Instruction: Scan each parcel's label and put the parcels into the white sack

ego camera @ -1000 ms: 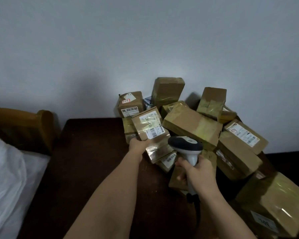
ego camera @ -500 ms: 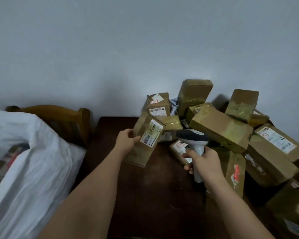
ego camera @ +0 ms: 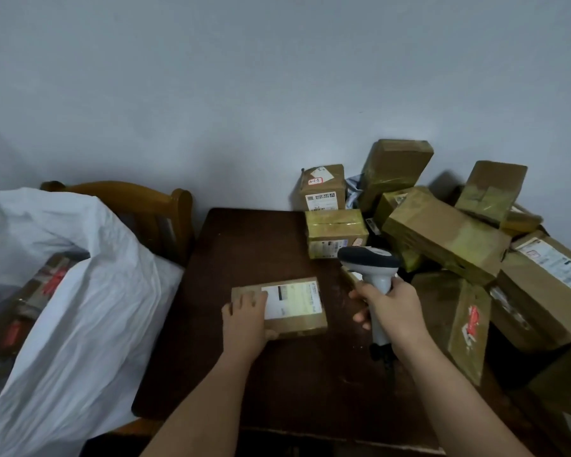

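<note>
While your left hand [ego camera: 246,319] grips the flat parcel [ego camera: 290,308], its label [ego camera: 292,300] sits just past your fingers; your right hand [ego camera: 388,308] grips the scanner [ego camera: 370,262]; aim it at the label next, I think.

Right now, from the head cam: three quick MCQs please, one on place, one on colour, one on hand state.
1. Where is the white sack? A) left of the table B) on the parcel pile C) behind the right hand
2. The label on the parcel under the left hand is: A) red B) white C) blue
3. The right hand: A) hangs idle B) presses a box C) grips the scanner

Key: A, the sack stands at the table's left edge; B, its label is white; C, fingers curl round the scanner's handle.
</note>
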